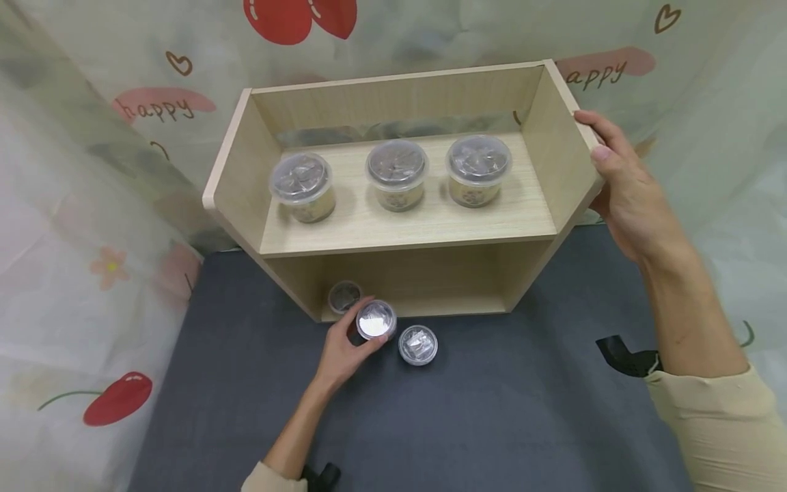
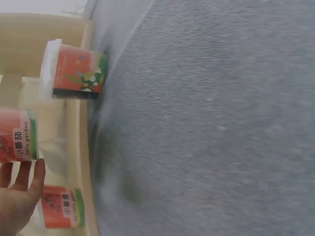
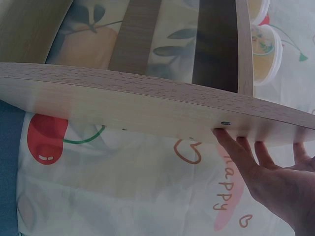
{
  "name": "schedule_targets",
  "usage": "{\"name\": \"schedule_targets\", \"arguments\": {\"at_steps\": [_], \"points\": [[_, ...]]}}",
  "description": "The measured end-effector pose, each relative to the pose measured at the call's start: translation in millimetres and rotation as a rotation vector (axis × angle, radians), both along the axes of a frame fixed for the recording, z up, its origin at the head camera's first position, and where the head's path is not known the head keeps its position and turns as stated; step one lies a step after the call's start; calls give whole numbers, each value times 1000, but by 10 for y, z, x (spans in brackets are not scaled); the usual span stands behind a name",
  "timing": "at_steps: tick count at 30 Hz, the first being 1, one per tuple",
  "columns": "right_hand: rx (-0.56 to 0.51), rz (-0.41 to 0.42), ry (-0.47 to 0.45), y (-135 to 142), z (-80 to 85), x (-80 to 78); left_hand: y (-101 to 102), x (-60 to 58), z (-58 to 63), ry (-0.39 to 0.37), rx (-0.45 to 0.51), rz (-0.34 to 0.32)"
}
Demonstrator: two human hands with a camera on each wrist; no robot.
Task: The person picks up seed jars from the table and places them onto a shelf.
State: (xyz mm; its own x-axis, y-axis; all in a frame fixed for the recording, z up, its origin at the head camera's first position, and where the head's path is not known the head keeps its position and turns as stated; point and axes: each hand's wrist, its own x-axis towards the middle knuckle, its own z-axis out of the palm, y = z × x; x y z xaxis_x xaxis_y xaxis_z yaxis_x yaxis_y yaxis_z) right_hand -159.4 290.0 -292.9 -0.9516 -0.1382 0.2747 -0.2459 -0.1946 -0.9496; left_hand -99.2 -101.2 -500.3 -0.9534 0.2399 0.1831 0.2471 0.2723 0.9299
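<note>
My left hand grips a small lidded cup with a red and green label, thumb and fingers round its sides. The cup is held at the front of the lower compartment of a pale wooden shelf. Another such cup stands on the table just to its right, and a third sits inside the lower compartment at the left. My right hand rests on the shelf's right side panel. In the right wrist view its fingertips touch the panel's outer face.
Three clear-lidded cups with pale contents, left, middle and right, stand in a row on the upper board. A dark grey cloth covers the table. Printed curtains hang behind and at the sides.
</note>
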Motion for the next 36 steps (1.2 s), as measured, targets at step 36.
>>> {"name": "schedule_targets", "arguments": {"at_steps": [36], "points": [[-39,0,10,-8,-16,-17,523,-460,-189,-37,176,36]]}}
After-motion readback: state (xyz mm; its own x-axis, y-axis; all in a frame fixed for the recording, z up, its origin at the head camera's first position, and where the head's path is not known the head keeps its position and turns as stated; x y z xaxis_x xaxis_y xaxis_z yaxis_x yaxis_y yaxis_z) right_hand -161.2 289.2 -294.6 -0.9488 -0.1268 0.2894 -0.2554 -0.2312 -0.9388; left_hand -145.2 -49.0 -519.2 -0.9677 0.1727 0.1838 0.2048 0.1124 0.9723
